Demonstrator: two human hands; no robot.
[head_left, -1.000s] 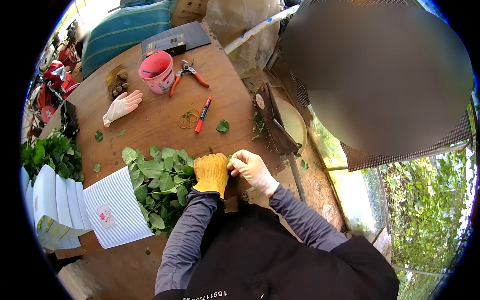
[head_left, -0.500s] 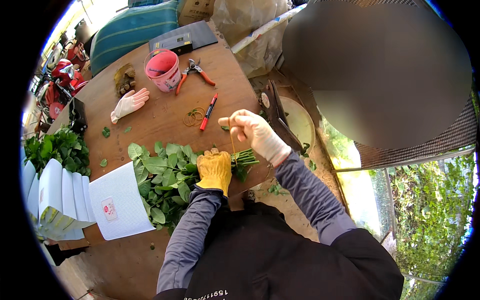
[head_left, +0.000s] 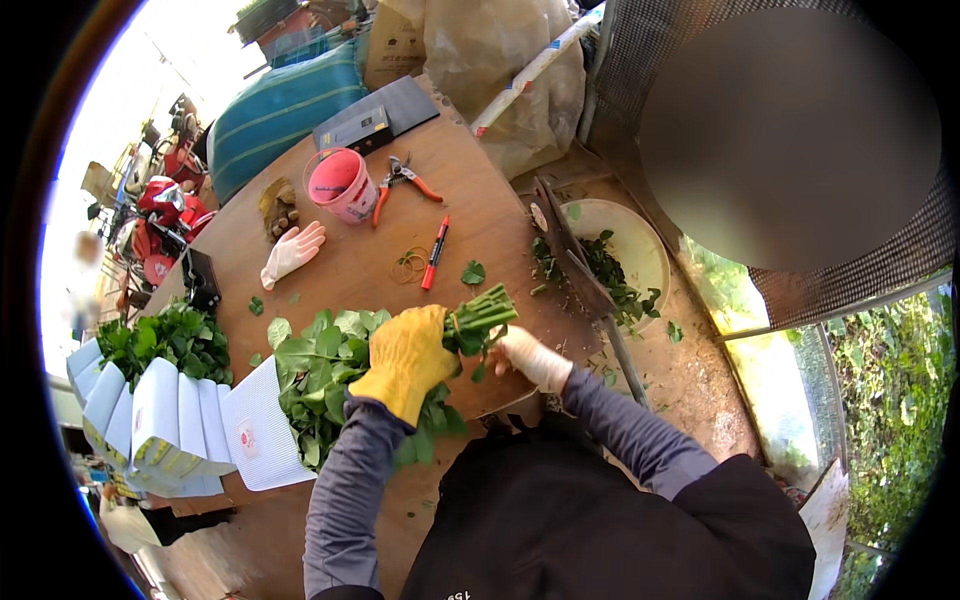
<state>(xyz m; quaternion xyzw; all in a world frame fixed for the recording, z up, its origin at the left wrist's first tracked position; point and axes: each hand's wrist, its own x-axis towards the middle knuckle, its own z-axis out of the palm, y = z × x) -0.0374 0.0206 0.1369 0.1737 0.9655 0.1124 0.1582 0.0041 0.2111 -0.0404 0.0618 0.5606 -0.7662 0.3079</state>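
My left hand [head_left: 408, 362], in a yellow work glove, wraps round a bunch of green leafy stems [head_left: 325, 365]. The cut stem ends [head_left: 485, 308] stick out past the glove, tilted up to the right. A thin rubber band [head_left: 456, 322] appears to circle the stems beside the glove. White corrugated wrapping [head_left: 262, 425] covers the bunch's other end. My right hand [head_left: 532, 358], in a thin pale glove, is just below the stem ends, next to some hanging leaves. Its fingers are curled, and what they pinch is hard to make out.
On the wooden table [head_left: 390, 240] lie a red marker [head_left: 436, 253], loose rubber bands [head_left: 408, 266], orange-handled pruners [head_left: 402, 185], a pink bucket [head_left: 342, 187] and spare gloves [head_left: 292, 253]. More wrapped bunches [head_left: 165, 405] stand at left. A round tub [head_left: 650, 255] with leaves is at right.
My right hand has moved down from above the stems, where it stretched a rubber band, to below their ends. My left hand has raised and tilted the stem ends.
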